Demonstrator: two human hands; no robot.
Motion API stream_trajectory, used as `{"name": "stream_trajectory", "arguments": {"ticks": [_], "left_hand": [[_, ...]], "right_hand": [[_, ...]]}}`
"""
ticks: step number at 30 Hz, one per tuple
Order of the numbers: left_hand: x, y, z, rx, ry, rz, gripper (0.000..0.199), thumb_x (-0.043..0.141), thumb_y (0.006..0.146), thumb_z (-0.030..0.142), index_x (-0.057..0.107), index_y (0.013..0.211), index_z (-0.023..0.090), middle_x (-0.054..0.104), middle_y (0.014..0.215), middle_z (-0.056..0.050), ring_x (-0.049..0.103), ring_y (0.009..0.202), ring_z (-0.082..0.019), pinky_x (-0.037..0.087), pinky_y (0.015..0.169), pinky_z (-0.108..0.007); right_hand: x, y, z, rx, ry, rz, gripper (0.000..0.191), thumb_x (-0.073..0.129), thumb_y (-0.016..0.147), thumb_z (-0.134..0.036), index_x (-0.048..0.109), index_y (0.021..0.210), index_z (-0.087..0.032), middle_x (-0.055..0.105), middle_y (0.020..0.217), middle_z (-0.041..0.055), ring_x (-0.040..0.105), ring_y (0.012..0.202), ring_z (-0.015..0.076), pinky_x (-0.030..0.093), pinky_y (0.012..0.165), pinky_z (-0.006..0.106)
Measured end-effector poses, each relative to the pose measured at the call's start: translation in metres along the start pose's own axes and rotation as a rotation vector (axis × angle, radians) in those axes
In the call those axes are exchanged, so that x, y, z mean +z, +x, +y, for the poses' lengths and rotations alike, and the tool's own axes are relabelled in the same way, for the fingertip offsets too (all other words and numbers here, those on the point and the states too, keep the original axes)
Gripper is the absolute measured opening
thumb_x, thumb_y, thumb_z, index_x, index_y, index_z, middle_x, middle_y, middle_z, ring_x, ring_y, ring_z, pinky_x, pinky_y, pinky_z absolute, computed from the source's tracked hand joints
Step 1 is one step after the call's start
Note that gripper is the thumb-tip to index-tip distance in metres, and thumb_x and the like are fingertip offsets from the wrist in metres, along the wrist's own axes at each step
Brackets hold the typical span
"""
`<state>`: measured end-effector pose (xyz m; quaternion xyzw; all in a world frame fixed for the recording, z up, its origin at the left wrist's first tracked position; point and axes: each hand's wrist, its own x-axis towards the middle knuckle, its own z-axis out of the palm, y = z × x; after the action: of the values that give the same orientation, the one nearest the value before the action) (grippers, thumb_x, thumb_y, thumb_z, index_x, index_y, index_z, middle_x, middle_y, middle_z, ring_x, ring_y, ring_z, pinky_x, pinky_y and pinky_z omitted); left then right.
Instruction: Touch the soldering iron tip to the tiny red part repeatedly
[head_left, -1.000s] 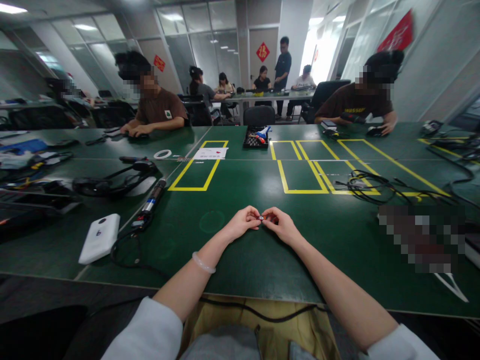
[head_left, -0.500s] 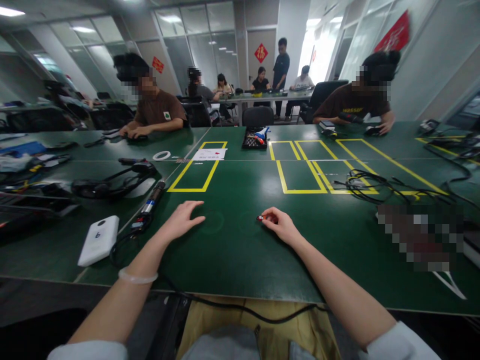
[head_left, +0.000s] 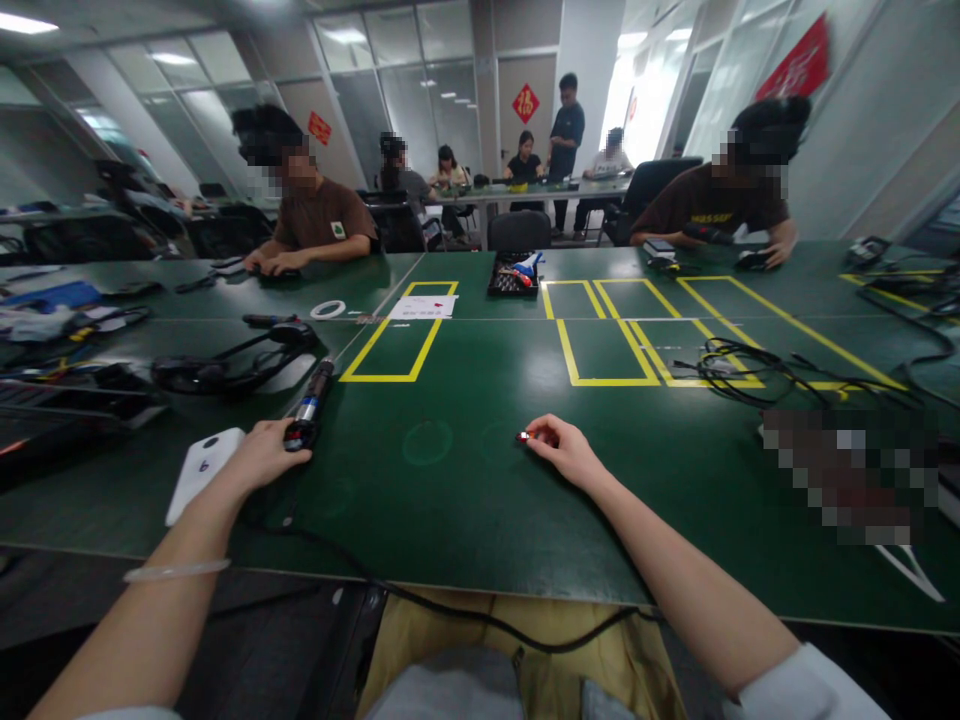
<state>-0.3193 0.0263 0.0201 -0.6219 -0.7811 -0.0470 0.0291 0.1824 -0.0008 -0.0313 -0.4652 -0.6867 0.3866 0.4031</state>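
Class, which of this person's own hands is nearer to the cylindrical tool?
Left. The left hand is closed around the near end of the tool; the right hand is well off to its right, pinching a small part.

At twelve o'clock, a brown door (head_left: 510,70) with a red diamond (head_left: 526,103); below, a black chair (head_left: 517,230). At eleven, glass panels (head_left: 382,100); at one, a bright window (head_left: 637,80) beside a pale pillar (head_left: 592,50). At two, a red banner (head_left: 799,60); at ten, a lit ceiling lamp (head_left: 26,22). At six, a green table (head_left: 465,530); toward eight, dark floor (head_left: 262,628).
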Motion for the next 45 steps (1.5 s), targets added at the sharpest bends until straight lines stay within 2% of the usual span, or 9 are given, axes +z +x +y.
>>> {"name": "stream_trajectory", "arguments": {"ticks": [3, 6, 9, 18, 21, 24, 29, 35, 45], "left_hand": [[0.007, -0.002, 0.010, 0.060, 0.029, -0.098, 0.064, 0.064, 0.067, 0.045, 0.055, 0.118, 0.007, 0.063, 0.108, -0.013, 0.056, 0.106, -0.030, 0.045, 0.089, -0.033], [0.009, -0.011, 0.036, 0.108, -0.016, -0.097, 0.063, 0.060, 0.069, 0.047, 0.056, 0.118, 0.008, 0.062, 0.109, -0.015, 0.055, 0.109, -0.030, 0.045, 0.091, -0.035], [0.009, -0.027, 0.079, 0.162, -0.100, -0.084, 0.062, 0.058, 0.069, 0.047, 0.055, 0.119, 0.010, 0.059, 0.111, -0.014, 0.054, 0.109, -0.029, 0.044, 0.093, -0.036], [0.010, -0.079, 0.232, 0.375, -0.284, -0.086, 0.057, 0.059, 0.072, 0.048, 0.051, 0.120, 0.017, 0.052, 0.117, -0.012, 0.054, 0.107, -0.026, 0.045, 0.090, -0.035], [0.012, -0.093, 0.270, 0.466, -0.311, -0.074, 0.059, 0.062, 0.071, 0.046, 0.049, 0.121, 0.018, 0.052, 0.117, -0.012, 0.053, 0.107, -0.027, 0.045, 0.087, -0.034], [0.014, -0.104, 0.297, 0.540, -0.329, -0.072, 0.058, 0.063, 0.071, 0.043, 0.047, 0.122, 0.019, 0.052, 0.117, -0.012, 0.051, 0.107, -0.027, 0.045, 0.084, -0.034], [0.017, -0.112, 0.314, 0.586, -0.356, -0.066, 0.057, 0.061, 0.074, 0.040, 0.046, 0.124, 0.019, 0.051, 0.116, -0.013, 0.050, 0.106, -0.027, 0.044, 0.084, -0.035], [0.018, -0.113, 0.315, 0.593, -0.319, -0.048, 0.060, 0.059, 0.075, 0.042, 0.044, 0.127, 0.017, 0.051, 0.118, -0.014, 0.050, 0.106, -0.028, 0.043, 0.085, -0.036], [0.020, -0.113, 0.317, 0.605, -0.315, -0.020, 0.060, 0.060, 0.075, 0.041, 0.043, 0.128, 0.019, 0.051, 0.118, -0.013, 0.050, 0.107, -0.028, 0.042, 0.087, -0.036]], "right_hand": [[0.001, 0.000, 0.000, -0.001, -0.016, 0.001, 0.022, 0.062, 0.081, -0.034, 0.063, 0.094, -0.017, 0.057, 0.070, -0.0012, 0.047, 0.060, 0.0110, 0.039, 0.057, 0.023], [0.002, 0.001, 0.001, 0.003, -0.025, -0.004, 0.021, 0.062, 0.081, -0.033, 0.063, 0.094, -0.016, 0.056, 0.069, -0.0016, 0.048, 0.059, 0.0110, 0.039, 0.057, 0.023], [0.002, 0.002, 0.003, 0.000, -0.027, -0.006, 0.021, 0.062, 0.081, -0.033, 0.063, 0.094, -0.017, 0.056, 0.068, -0.0020, 0.048, 0.059, 0.0111, 0.039, 0.057, 0.023], [0.001, 0.001, 0.003, -0.094, 0.009, 0.013, 0.015, 0.058, 0.084, -0.032, 0.060, 0.092, -0.019, 0.061, 0.081, 0.0007, 0.050, 0.065, 0.0121, 0.040, 0.061, 0.024], [0.000, 0.001, 0.005, -0.119, -0.022, 0.030, 0.011, 0.056, 0.085, -0.029, 0.061, 0.088, -0.020, 0.060, 0.081, 0.0011, 0.051, 0.066, 0.0128, 0.041, 0.063, 0.025], [-0.001, 0.000, 0.006, -0.133, -0.056, 0.052, 0.008, 0.056, 0.084, -0.027, 0.060, 0.085, -0.020, 0.058, 0.081, 0.0010, 0.051, 0.066, 0.0130, 0.041, 0.062, 0.025], [-0.003, 0.000, 0.006, -0.152, -0.140, 0.033, 0.002, 0.059, 0.082, -0.021, 0.060, 0.081, -0.019, 0.052, 0.078, -0.0002, 0.048, 0.064, 0.0121, 0.042, 0.064, 0.025], [-0.005, 0.000, 0.004, -0.115, -0.123, 0.053, 0.003, 0.061, 0.081, -0.021, 0.063, 0.080, -0.019, 0.052, 0.080, 0.0004, 0.050, 0.064, 0.0115, 0.042, 0.064, 0.025], [-0.009, -0.001, 0.001, -0.106, -0.173, 0.040, 0.006, 0.061, 0.081, -0.021, 0.067, 0.081, -0.020, 0.061, 0.078, 0.0024, 0.055, 0.065, 0.0135, 0.043, 0.063, 0.027]]}}
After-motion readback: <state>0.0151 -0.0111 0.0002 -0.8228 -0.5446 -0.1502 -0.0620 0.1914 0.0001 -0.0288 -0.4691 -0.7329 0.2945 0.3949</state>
